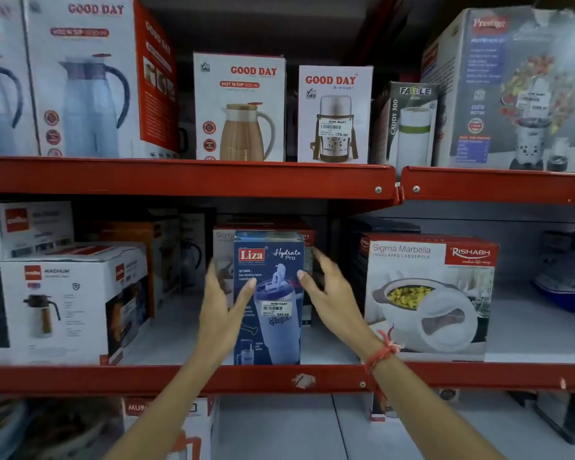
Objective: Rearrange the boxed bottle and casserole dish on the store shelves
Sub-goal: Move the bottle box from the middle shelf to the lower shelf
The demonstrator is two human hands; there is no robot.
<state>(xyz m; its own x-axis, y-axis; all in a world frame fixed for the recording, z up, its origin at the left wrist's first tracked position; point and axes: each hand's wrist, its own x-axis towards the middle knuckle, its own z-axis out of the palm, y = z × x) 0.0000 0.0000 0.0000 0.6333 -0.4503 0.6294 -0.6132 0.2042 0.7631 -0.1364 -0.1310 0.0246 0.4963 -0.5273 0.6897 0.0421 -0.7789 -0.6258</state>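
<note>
Bottle box, blue, stands upright at the front edge of the middle shelf. Left hand and right hand flank it, each grip spread apart, fingertips near or just touching its front; no hold yet. Casserole box rests to the right, untouched. Both moves appear outstanding.

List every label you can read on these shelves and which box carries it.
"Liza", "Hydrate Pro": blue bottle box, between both hands.
"Sigma Marbella", "INSULATED CASSEROLE", "RISHABH": casserole box.
"GOOD DAY", "HOT N SIP": tan jug box.
"GOOD DAY": flask box.
"FABLE", "CADDY 300": dark box.
"MAGNUM": kettle box.
Price stickers and fine print: too small or blurred.
</note>
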